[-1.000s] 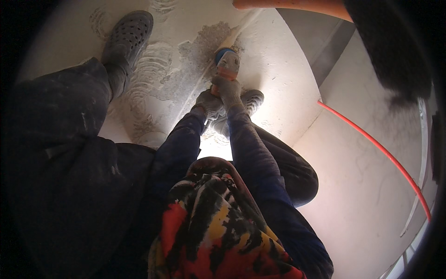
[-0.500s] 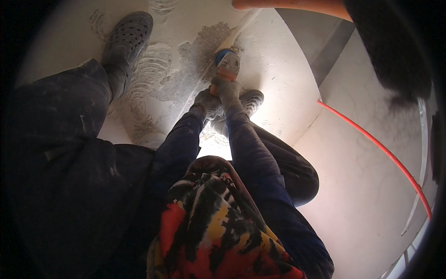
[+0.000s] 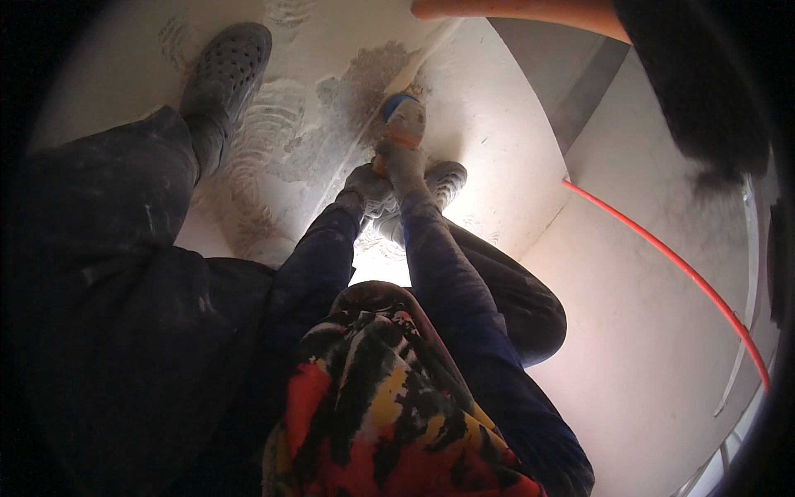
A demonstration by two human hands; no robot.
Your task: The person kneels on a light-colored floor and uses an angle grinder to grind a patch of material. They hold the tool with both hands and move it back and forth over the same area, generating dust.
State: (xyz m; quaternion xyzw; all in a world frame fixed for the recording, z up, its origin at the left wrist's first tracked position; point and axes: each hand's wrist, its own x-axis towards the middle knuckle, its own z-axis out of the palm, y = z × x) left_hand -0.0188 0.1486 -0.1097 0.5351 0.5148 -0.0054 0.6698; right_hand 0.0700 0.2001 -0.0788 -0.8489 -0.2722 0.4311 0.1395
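Note:
A dusty orange handheld power tool, apparently an angle grinder [image 3: 407, 126], points away from me with its blue-edged head against the pale surface, at a seam. My right hand [image 3: 404, 168], in a dusty grey glove, is wrapped round its body. Just left of it and slightly nearer, my left hand [image 3: 365, 182], gloved as well, is closed at the tool's rear. Its fingers are partly hidden, as is what exactly they grip. Around the tool's head lies a rough grey scraped patch [image 3: 352, 91] with powder.
My grey clog [image 3: 228, 70] stands at the far left; another clog [image 3: 447, 182] is just right of my hands. A red-orange hose or cable [image 3: 662, 248] curves along the right. A thick orange tube [image 3: 530, 12] crosses the top. Curved dust marks [image 3: 269, 132] cover the pale surface.
The tool's head and both hands have shifted very slightly toward me. The grip looks the same, and my feet have stayed put.

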